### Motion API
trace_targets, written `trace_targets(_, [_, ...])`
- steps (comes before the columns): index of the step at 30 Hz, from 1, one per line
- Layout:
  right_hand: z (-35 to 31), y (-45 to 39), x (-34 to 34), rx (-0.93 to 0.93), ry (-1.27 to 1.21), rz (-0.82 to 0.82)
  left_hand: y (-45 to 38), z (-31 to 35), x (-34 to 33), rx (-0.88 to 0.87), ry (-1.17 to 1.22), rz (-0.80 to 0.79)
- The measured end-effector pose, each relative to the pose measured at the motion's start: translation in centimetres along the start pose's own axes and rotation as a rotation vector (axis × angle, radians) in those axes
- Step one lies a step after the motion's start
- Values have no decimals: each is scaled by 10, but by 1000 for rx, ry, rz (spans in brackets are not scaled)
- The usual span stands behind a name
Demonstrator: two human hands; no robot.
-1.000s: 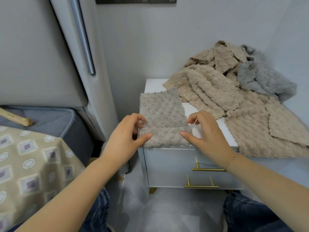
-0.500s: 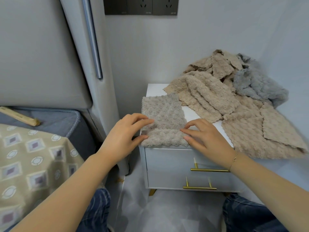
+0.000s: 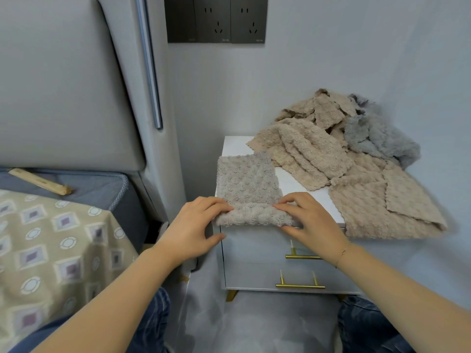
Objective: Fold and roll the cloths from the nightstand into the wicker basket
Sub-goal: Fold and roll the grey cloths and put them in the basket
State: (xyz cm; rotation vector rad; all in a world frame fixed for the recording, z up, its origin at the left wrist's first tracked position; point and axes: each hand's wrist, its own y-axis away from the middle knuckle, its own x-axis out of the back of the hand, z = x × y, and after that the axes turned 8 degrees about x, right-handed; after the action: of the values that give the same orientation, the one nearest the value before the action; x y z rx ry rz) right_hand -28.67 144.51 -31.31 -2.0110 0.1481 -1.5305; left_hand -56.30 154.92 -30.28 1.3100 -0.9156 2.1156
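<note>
- The scene is lit evenly by soft, cool, diffuse light; no source can be seen.
- Only faint shadows are cast, under the left hand and beneath the nightstand front.
- No glare is seen on the wall.
- Straight lines are bent by the wide lens near the edges.
- Slight softness is noted throughout, with the patterned bedspread blurred at lower left.

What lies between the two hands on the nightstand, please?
In the head view, the rolled near edge of the grey cloth spans between the left hand and right hand.
</note>
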Motion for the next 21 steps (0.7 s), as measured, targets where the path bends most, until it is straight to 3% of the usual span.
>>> trace_targets(6, [-4, 1, 5, -56, -80, 46, 1, 18, -7, 81, 102, 157])
trace_targets(15, [-7, -16, 9, -384, -282, 94, -10, 21, -1, 358, 322, 138])
trace_targets(21, [-2, -30, 2, -547, -215, 81, -25, 16, -2, 549, 433, 109])
